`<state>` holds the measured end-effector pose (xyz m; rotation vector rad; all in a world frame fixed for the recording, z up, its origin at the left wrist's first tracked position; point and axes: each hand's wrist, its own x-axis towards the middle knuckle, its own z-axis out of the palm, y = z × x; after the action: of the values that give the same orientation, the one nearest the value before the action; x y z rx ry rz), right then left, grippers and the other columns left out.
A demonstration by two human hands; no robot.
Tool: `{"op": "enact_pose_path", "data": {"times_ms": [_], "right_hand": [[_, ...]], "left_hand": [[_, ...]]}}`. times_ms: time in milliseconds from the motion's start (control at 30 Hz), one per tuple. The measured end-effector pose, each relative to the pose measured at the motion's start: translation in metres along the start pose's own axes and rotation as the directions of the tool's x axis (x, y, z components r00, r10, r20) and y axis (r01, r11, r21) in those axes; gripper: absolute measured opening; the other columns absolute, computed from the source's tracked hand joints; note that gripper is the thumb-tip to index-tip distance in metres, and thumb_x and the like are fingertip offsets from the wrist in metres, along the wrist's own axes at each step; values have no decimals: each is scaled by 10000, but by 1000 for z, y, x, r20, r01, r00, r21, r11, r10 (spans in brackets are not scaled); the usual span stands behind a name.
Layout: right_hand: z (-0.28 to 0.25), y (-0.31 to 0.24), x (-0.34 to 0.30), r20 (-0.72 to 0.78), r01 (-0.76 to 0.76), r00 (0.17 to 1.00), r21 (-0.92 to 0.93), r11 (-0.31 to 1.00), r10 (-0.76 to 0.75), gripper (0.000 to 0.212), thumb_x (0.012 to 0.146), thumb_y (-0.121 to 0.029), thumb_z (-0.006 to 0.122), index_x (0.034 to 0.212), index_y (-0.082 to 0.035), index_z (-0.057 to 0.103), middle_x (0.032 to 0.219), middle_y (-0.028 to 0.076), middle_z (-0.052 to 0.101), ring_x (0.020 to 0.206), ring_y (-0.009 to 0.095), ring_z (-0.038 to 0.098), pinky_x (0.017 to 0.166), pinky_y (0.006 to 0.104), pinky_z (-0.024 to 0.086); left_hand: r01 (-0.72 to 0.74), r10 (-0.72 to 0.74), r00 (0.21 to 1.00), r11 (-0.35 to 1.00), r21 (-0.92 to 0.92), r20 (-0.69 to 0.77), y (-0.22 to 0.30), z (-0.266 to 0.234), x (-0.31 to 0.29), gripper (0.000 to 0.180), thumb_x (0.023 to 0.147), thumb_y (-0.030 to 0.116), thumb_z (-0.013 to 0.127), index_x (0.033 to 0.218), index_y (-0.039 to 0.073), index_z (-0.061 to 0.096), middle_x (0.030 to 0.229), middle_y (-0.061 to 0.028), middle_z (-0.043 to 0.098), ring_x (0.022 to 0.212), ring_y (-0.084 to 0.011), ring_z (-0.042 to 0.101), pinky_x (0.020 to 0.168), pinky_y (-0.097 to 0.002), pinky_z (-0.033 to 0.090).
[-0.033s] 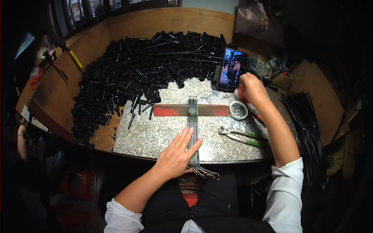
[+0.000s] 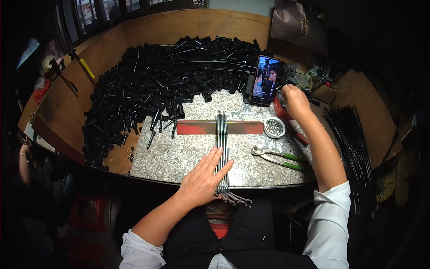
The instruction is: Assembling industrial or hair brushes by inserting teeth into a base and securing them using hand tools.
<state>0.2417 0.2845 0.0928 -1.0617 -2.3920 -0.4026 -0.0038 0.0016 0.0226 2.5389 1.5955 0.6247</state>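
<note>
head view: a red-and-brown bar (image 2: 192, 127) lies across the speckled worktop (image 2: 170, 163), and the thin dark rods (image 2: 222, 121) cross it near its middle, side by side, their far tips just beyond the bar and their splayed, knobbed ends on its near side, out past the worktop's edge. the left hand (image 2: 200, 179), nearer the wearer than the bar, is laid over the rods with fingers extended and thumb spread wide, pressing rather than gripping. the right hand (image 2: 296, 101), beyond the bar's right end, has its fingers curled narrow; whether anything is pinched there i cannot tell. just off that same end sits a white bowl (image 2: 274, 136) of small shiny bits; green-handled pincers (image 2: 293, 157) lie on the near side, to the right. a propped phone (image 2: 265, 80) stands beyond the bar, and a heap of black parts (image 2: 143, 85) spreads beyond and left of it. the step in hand seems to be steadying the row; the next move, i judge, calls for keeping the rods flat and even.
</note>
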Motion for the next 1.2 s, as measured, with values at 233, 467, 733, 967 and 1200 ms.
{"op": "enact_pose_path", "data": {"times_ms": [233,467,733,967,1200], "right_hand": [[14,45,-4,391,-241,857,-273,931,336,150,721,-5,566,813,-14,684,891,223,648,882,374,629,770,417,509],[15,48,-13,334,-219,893,-261,940,301,138,730,-22,571,800,-24,689,889,217,651,869,366,635,747,423,512],[-14,4,-14,165,-52,983,-158,986,78,162,750,-25,567,857,-51,686,873,153,646,835,333,638,725,409,518],[13,-84,-18,155,193,963,177,965,-221,334,783,-20,526,1091,-96,630,877,129,592,822,314,616,695,397,502],[33,-107,-17,196,241,943,153,959,-268,334,798,-49,495,1106,-94,618,876,127,556,828,308,605,683,403,495]], "left_hand": [[-7,9,999,999,38,-41,-2,5,-1,653,721,-5,554,1355,77,424,1400,-298,311,1320,-418,320,1076,-455,306],[-8,11,999,998,66,-35,-1,5,0,637,738,-13,534,1359,66,417,1396,-299,317,1323,-410,321,1079,-455,301],[3,-2,1000,999,50,-22,0,4,0,638,745,-5,529,1367,71,408,1401,-297,310,1326,-408,315,1084,-447,295],[8,-6,1000,998,63,-29,0,4,-1,637,747,14,535,1368,66,404,1403,-292,312,1331,-397,312,1088,-442,287],[22,-21,1000,999,30,-8,2,1,-1,931,576,175,800,1389,71,360,1420,-282,288,1342,-393,288,1100,-435,283]]}}
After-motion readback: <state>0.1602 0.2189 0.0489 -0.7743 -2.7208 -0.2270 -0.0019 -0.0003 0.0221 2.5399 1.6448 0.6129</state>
